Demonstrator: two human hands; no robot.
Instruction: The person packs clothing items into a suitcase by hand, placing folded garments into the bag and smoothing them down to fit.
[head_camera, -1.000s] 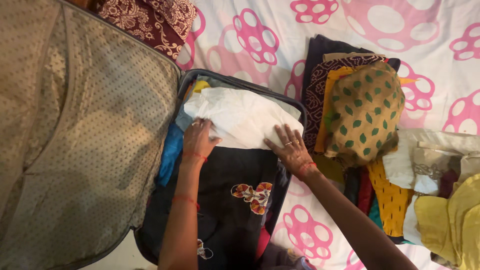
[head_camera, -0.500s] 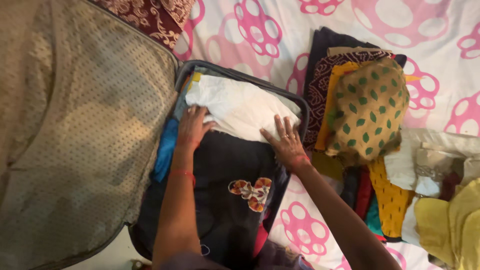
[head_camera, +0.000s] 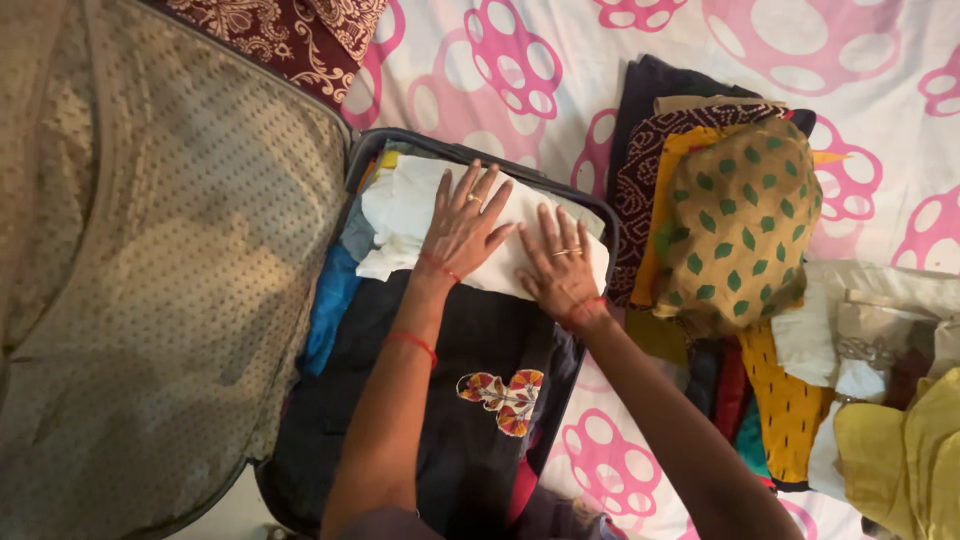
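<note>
A dark open suitcase (head_camera: 590, 210) lies on the bed, packed with folded clothes. At its far end sits a folded white garment (head_camera: 400, 205). My left hand (head_camera: 465, 225) lies flat on that garment, fingers spread. My right hand (head_camera: 560, 265) presses flat on the same garment's right part, beside the left hand. Below them lies a black garment with a floral patch (head_camera: 505, 395). A blue cloth (head_camera: 325, 310) is tucked along the suitcase's left side.
The suitcase's beige dotted lid (head_camera: 160, 280) stands open on the left. A pile of folded clothes topped by a mustard cloth with green leaves (head_camera: 735, 220) sits to the right on the pink-and-white bedsheet (head_camera: 880, 100). Yellow and white clothes (head_camera: 880, 400) lie further right.
Both hands moved from the white garment's near edge up onto its top and now lie flat side by side. The garment looks flatter.
</note>
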